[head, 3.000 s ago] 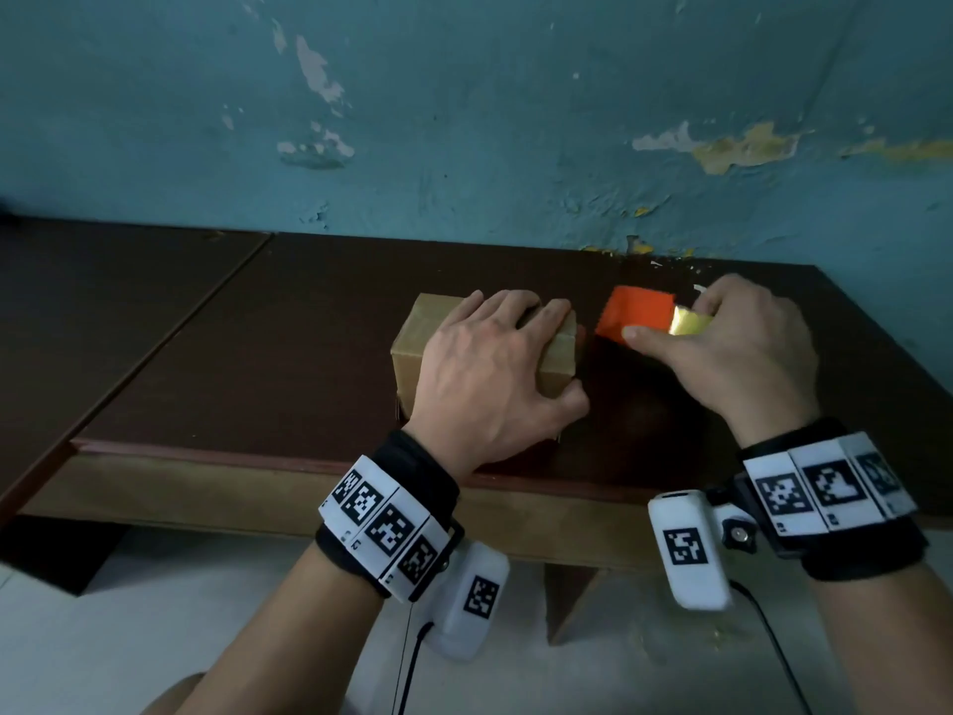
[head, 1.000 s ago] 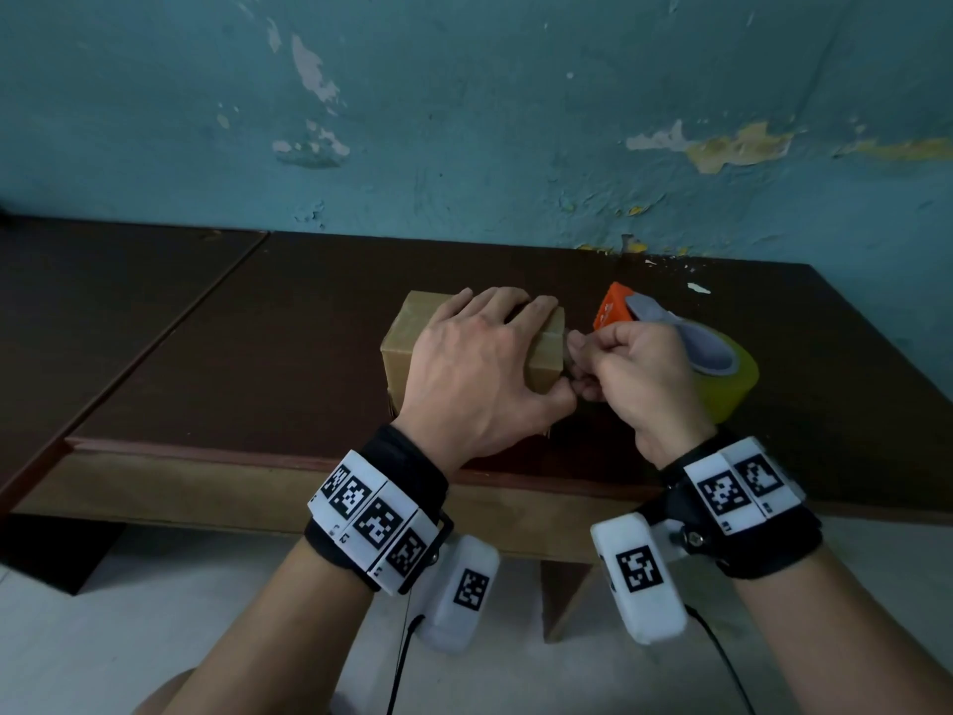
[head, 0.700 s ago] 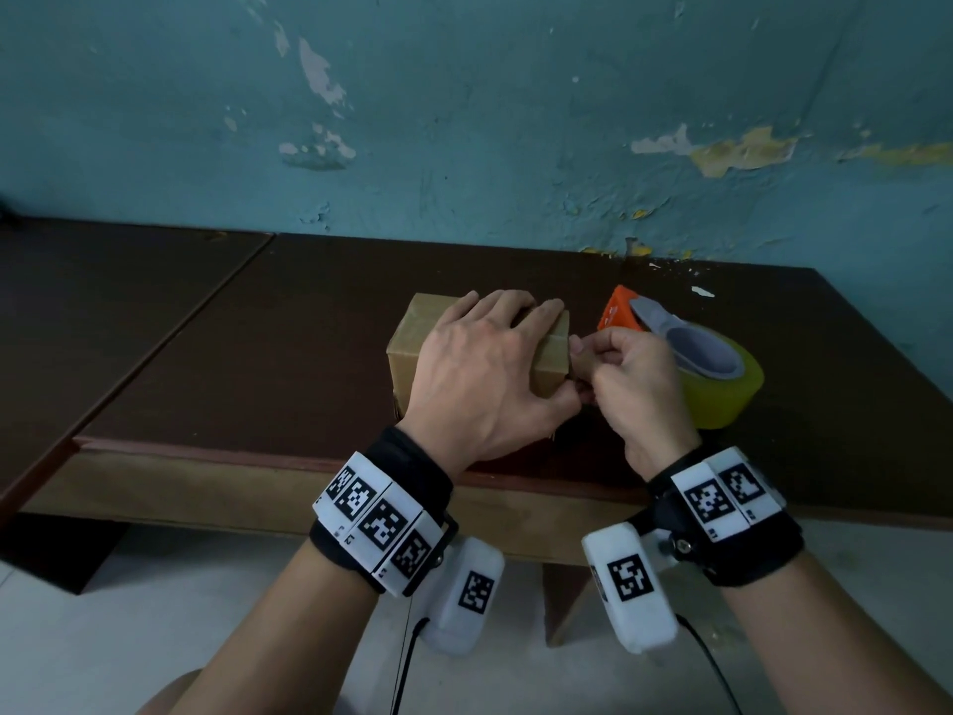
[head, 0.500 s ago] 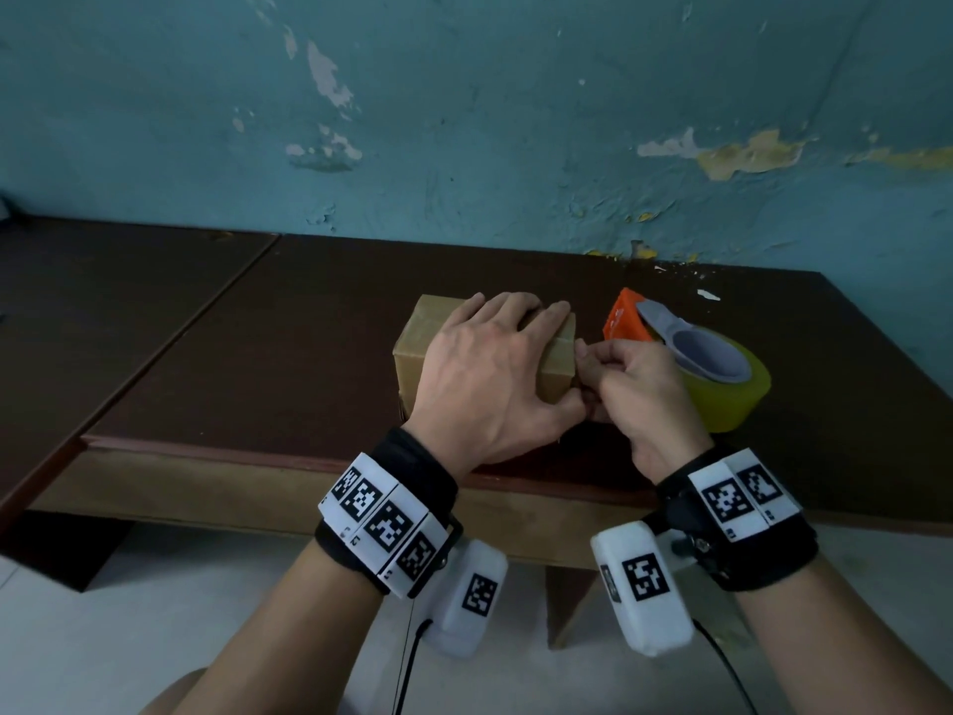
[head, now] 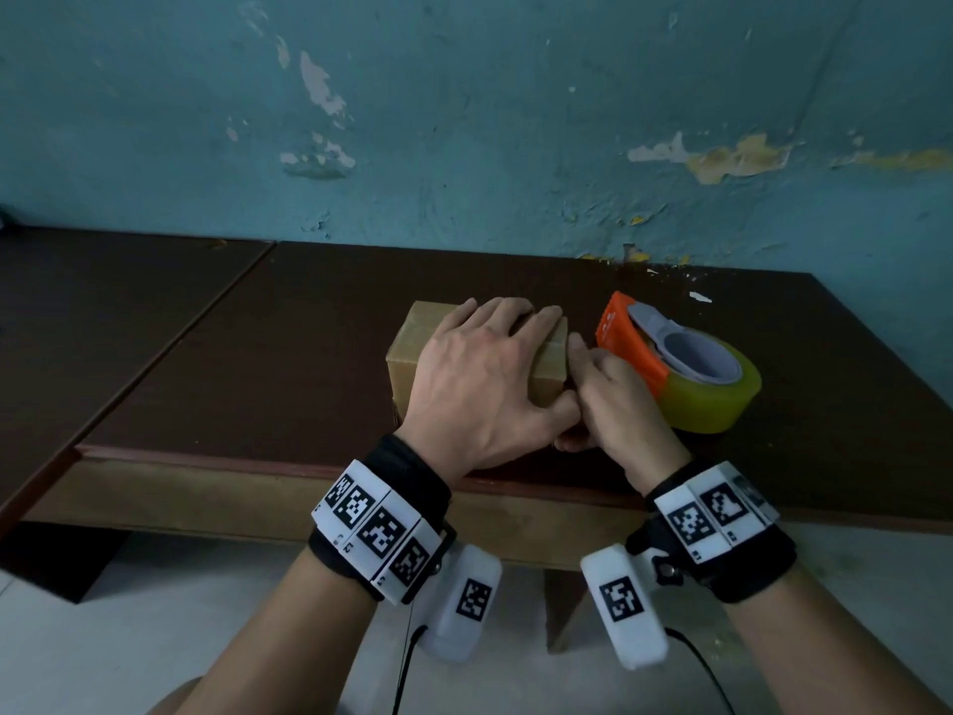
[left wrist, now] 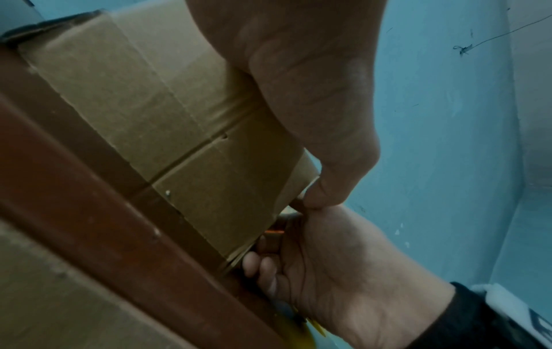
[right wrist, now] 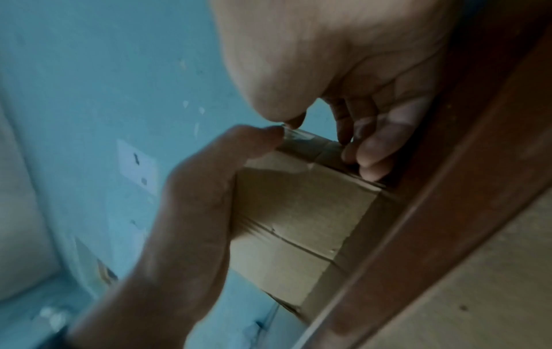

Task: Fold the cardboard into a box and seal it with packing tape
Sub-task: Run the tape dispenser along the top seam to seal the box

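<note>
A small brown cardboard box [head: 412, 348] stands on the dark table [head: 258, 353] near its front edge. My left hand [head: 479, 374] lies flat on the box top, its thumb pressed at the near right corner. My right hand [head: 613, 399] is against the box's right end, index finger up along that face, the other fingers bent low near the table. A glossy tape strip [right wrist: 301, 137] shows at the box's top edge between both thumbs. The orange tape dispenser [head: 696, 374] with its yellowish roll sits just right of my right hand, not held.
A peeling blue wall runs close behind the table. A second dark tabletop [head: 103, 312] adjoins on the left. The table's front edge [head: 258, 461] is right below my wrists, with pale floor underneath.
Three seconds ago my right hand held the dispenser to the right of the box. It now rests on the table, and my right hand has moved to the box's right end. The left hand has stayed on top.
</note>
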`<move>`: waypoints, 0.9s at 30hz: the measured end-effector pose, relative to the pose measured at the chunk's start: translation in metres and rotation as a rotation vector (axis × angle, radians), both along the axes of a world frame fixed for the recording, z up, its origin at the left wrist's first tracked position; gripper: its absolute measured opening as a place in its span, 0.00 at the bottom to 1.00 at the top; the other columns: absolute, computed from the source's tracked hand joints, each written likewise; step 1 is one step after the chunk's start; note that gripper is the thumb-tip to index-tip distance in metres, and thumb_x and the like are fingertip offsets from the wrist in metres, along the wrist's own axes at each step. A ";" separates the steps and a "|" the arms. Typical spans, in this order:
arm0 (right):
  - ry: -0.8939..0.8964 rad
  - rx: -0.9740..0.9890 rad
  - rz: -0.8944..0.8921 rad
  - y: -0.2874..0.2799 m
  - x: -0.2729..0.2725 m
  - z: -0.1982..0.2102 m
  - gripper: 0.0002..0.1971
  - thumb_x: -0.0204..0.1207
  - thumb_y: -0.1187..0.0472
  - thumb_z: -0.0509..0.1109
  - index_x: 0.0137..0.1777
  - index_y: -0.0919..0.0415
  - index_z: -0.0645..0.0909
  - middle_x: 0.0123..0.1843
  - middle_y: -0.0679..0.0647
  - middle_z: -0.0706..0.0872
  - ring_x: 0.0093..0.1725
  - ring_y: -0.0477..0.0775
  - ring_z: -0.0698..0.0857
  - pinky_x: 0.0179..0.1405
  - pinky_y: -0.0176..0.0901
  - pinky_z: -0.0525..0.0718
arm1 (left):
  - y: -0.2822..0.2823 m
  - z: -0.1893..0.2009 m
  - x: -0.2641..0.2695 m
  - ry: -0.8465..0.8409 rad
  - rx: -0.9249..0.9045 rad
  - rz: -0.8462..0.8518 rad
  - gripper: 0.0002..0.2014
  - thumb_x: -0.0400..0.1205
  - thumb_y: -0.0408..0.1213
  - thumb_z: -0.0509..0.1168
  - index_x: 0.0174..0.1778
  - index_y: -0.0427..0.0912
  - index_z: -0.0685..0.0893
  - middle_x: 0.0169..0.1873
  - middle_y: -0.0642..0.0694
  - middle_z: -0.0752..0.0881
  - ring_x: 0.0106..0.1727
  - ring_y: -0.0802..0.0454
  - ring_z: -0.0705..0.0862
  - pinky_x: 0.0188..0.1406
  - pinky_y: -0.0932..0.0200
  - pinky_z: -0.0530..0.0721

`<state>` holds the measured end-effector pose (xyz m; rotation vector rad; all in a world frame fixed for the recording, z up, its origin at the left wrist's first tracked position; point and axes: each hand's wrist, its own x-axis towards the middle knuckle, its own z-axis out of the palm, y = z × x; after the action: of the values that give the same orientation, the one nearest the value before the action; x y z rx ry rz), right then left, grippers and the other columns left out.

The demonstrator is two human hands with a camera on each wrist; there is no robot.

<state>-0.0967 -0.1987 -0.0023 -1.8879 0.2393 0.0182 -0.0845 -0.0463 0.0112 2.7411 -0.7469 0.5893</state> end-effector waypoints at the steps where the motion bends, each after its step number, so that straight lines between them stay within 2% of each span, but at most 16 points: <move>1: -0.037 -0.113 0.018 0.002 -0.002 -0.001 0.26 0.93 0.45 0.53 0.64 0.69 0.80 0.49 0.67 0.88 0.42 0.66 0.89 0.36 0.57 0.90 | 0.000 0.000 0.000 0.002 -0.002 -0.004 0.40 0.77 0.66 0.57 0.82 0.49 0.79 0.75 0.46 0.84 0.78 0.47 0.81 0.86 0.46 0.67; 3: -0.095 -0.315 0.047 0.006 -0.005 -0.005 0.21 0.93 0.49 0.52 0.61 0.67 0.78 0.48 0.67 0.89 0.41 0.67 0.89 0.42 0.64 0.91 | 0.002 0.001 -0.001 0.016 -0.004 -0.015 0.40 0.77 0.65 0.53 0.84 0.49 0.78 0.76 0.45 0.83 0.79 0.47 0.79 0.86 0.45 0.66; 5: -0.107 -0.422 0.048 0.007 -0.006 -0.007 0.13 0.92 0.51 0.56 0.57 0.60 0.77 0.43 0.62 0.89 0.38 0.63 0.90 0.40 0.68 0.90 | 0.004 0.002 0.000 0.031 -0.006 -0.036 0.41 0.77 0.64 0.51 0.85 0.48 0.76 0.78 0.45 0.82 0.81 0.46 0.78 0.87 0.45 0.64; 7: -0.099 -0.463 0.046 0.006 -0.006 -0.004 0.10 0.91 0.52 0.57 0.56 0.56 0.76 0.41 0.59 0.89 0.36 0.61 0.91 0.37 0.65 0.91 | 0.006 0.002 0.000 0.035 -0.009 -0.048 0.41 0.77 0.63 0.50 0.86 0.48 0.76 0.78 0.44 0.81 0.81 0.46 0.77 0.87 0.45 0.64; 9: -0.079 -0.449 0.029 0.006 -0.006 0.002 0.13 0.93 0.52 0.55 0.57 0.58 0.78 0.41 0.59 0.90 0.33 0.59 0.92 0.34 0.58 0.93 | 0.006 0.001 0.000 0.029 -0.010 -0.048 0.41 0.78 0.63 0.50 0.85 0.48 0.76 0.78 0.44 0.81 0.82 0.46 0.77 0.87 0.45 0.64; 10: -0.085 -0.468 0.032 0.006 -0.007 0.005 0.14 0.93 0.53 0.54 0.58 0.60 0.78 0.43 0.61 0.90 0.34 0.61 0.92 0.36 0.58 0.93 | 0.006 0.001 0.000 0.026 -0.013 -0.048 0.40 0.78 0.63 0.51 0.85 0.48 0.76 0.78 0.45 0.81 0.81 0.47 0.77 0.87 0.45 0.64; 12: -0.124 -0.549 0.069 0.006 -0.008 0.007 0.14 0.92 0.56 0.54 0.60 0.63 0.78 0.48 0.63 0.89 0.43 0.66 0.92 0.45 0.66 0.91 | 0.006 0.000 0.001 0.019 -0.033 -0.048 0.39 0.78 0.63 0.52 0.83 0.48 0.78 0.77 0.46 0.83 0.80 0.48 0.78 0.86 0.46 0.65; 14: -0.095 -0.536 0.055 0.007 -0.007 0.008 0.12 0.91 0.55 0.55 0.62 0.59 0.78 0.49 0.60 0.89 0.44 0.64 0.91 0.48 0.67 0.91 | 0.007 0.000 0.001 0.006 -0.056 -0.052 0.39 0.77 0.63 0.54 0.82 0.48 0.80 0.76 0.47 0.84 0.79 0.49 0.80 0.85 0.46 0.67; 18: 0.038 -0.556 0.035 0.003 -0.002 0.009 0.12 0.91 0.57 0.60 0.69 0.54 0.79 0.49 0.56 0.89 0.38 0.56 0.93 0.42 0.56 0.94 | 0.008 0.000 0.001 0.000 -0.095 -0.064 0.38 0.77 0.64 0.54 0.80 0.49 0.82 0.75 0.49 0.85 0.78 0.50 0.81 0.85 0.47 0.68; 21: 0.057 -0.586 0.032 0.000 -0.002 0.011 0.14 0.90 0.61 0.62 0.72 0.55 0.80 0.53 0.57 0.89 0.45 0.57 0.93 0.45 0.56 0.95 | 0.005 -0.002 0.001 -0.030 -0.108 -0.025 0.38 0.79 0.70 0.57 0.78 0.51 0.84 0.73 0.52 0.86 0.76 0.53 0.82 0.85 0.49 0.70; 22: 0.047 -0.607 0.035 -0.001 -0.003 0.013 0.13 0.89 0.62 0.62 0.70 0.55 0.81 0.54 0.57 0.89 0.47 0.57 0.93 0.47 0.57 0.94 | 0.003 -0.004 0.001 -0.045 -0.126 -0.007 0.37 0.79 0.72 0.59 0.76 0.51 0.86 0.72 0.53 0.87 0.75 0.54 0.83 0.84 0.50 0.71; 24: 0.006 -0.624 0.037 -0.003 -0.005 0.018 0.09 0.89 0.63 0.60 0.60 0.52 0.81 0.49 0.57 0.90 0.41 0.54 0.93 0.43 0.55 0.94 | 0.000 -0.006 0.001 -0.075 -0.185 0.018 0.34 0.79 0.70 0.63 0.72 0.50 0.89 0.70 0.54 0.89 0.73 0.55 0.85 0.82 0.52 0.74; 27: -0.089 -0.605 0.042 -0.008 -0.009 0.026 0.14 0.88 0.67 0.58 0.50 0.50 0.82 0.40 0.56 0.90 0.32 0.50 0.92 0.37 0.54 0.94 | -0.001 -0.008 0.002 -0.084 -0.221 0.020 0.32 0.79 0.65 0.63 0.72 0.49 0.89 0.71 0.52 0.89 0.78 0.53 0.83 0.82 0.50 0.74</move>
<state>-0.1054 -0.2066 0.0240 -2.4886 0.1525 -0.1227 -0.0822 -0.0475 0.0029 2.5367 -0.6318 0.7484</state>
